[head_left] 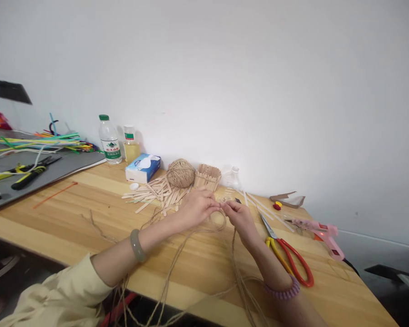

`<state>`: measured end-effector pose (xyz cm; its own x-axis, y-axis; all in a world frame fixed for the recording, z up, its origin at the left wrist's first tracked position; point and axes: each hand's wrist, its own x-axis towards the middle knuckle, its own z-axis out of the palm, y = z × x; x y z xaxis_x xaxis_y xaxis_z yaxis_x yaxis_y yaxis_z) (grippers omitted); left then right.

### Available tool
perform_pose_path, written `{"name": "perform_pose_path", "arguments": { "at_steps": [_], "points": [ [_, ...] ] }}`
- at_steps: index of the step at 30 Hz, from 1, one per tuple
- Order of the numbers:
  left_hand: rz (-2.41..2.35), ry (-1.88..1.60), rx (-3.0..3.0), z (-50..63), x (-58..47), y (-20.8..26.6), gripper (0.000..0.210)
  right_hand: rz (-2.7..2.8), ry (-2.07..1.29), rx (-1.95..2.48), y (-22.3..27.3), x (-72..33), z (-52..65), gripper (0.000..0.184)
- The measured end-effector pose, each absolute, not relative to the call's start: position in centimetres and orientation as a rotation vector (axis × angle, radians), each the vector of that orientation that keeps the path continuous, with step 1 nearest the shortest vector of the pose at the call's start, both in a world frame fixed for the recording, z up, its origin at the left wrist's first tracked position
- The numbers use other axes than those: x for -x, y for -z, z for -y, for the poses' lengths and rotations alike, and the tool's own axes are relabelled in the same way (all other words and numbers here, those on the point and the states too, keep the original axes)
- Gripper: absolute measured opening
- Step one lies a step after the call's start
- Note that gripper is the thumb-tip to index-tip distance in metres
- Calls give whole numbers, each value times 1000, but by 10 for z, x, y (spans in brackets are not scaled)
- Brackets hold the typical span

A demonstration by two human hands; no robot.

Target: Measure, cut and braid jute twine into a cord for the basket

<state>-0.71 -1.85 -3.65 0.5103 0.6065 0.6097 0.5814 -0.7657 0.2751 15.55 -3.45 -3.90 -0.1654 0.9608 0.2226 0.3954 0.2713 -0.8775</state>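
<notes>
My left hand and my right hand meet over the middle of the table, fingertips pinched close together. Between them they grip jute twine, which loops just below the fingers. Long strands of it trail down across the wood and over the front edge. Exactly how the twine lies at the fingertips is too small to make out. Just behind the hands stands a small cup-shaped holder of wooden sticks, with a ball of jute twine at its left. Loose craft sticks are heaped beside my left hand.
Scissors with red and yellow handles lie right of my right hand. A pink glue gun rests at the right edge. Behind on the left stand a water bottle, a tissue pack, and pliers on a grey mat.
</notes>
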Motion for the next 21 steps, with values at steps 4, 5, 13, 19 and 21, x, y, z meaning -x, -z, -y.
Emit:
{"name": "perform_pose_path", "arguments": {
  "at_steps": [4, 5, 13, 19, 21],
  "points": [
    [-999, -1092, -3166, 25, 4, 43, 33, 1680, -889, 1281, 44, -156, 33, 33],
    [-985, -1098, -3238, 26, 3, 45, 32, 1681, -891, 1283, 45, -156, 32, 32],
    [-961, -1016, -3387, 26, -2, 50, 20, 1698, -725, 1286, 61, -156, 25, 25],
    [-959, -972, -3092, 20, -5, 60, 22, 1740, -679, 1274, 68, -160, 19, 26],
    [-965, -933, -2827, 17, -4, 60, 21, 1755, -699, 1276, 70, -161, 19, 28]
  ]
}}
